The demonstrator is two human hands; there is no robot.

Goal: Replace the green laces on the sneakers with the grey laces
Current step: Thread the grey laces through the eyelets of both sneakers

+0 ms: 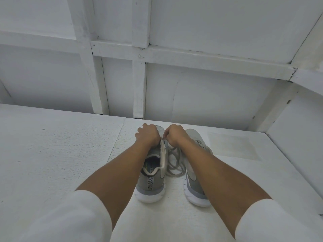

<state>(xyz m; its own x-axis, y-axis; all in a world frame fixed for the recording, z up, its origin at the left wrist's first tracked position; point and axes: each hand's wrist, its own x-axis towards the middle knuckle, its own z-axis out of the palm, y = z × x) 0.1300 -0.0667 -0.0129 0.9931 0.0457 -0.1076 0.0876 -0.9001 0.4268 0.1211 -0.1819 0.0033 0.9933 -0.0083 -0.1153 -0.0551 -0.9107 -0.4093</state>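
Note:
Two grey sneakers with white soles stand side by side on the white table, heels toward me. My left hand point(148, 135) grips the front of the left sneaker point(152, 173) over its lacing area. My right hand point(174, 135) pinches a grey lace point(174, 163) at the left sneaker's upper eyelets. The lace's loose length lies coiled between the two shoes. The right sneaker point(195, 182) is partly covered by my right forearm and shows grey lacing near its front. No green lace is visible.
The white textured table point(61, 154) extends left and right of the shoes. A white panelled wall point(139, 75) with wooden battens rises right behind the table's far edge. A raised white ledge point(288, 154) borders the right side.

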